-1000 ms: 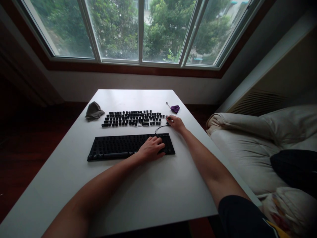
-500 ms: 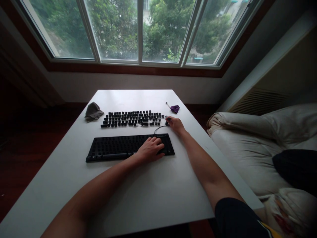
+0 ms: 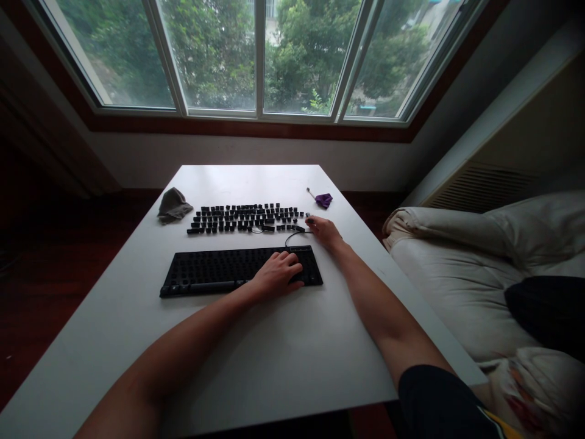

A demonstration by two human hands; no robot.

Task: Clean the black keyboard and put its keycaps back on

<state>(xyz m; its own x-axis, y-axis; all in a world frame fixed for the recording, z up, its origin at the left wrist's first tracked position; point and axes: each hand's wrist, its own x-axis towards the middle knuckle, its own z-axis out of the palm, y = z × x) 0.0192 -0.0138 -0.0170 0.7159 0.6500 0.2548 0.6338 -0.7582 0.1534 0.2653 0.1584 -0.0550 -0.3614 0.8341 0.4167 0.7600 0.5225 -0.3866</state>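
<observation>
Both hands are over the white table (image 3: 256, 347). Loosely spread, the left hand (image 3: 278, 272) rests on the right end of the black keyboard (image 3: 210, 265), which lies in front of rows of loose keys (image 3: 240, 218). Beyond the keyboard's cord (image 3: 289, 239), the right hand (image 3: 323, 230) has its fingers drawn nearly together at a small dark piece (image 3: 310, 220); whether they grip it cannot be told.

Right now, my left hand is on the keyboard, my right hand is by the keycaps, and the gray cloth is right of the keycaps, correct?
Not quite: the gray cloth lies left of the keycaps, as the head view shows. Your left hand is on the keyboard and your right hand is by the keycaps.
</observation>
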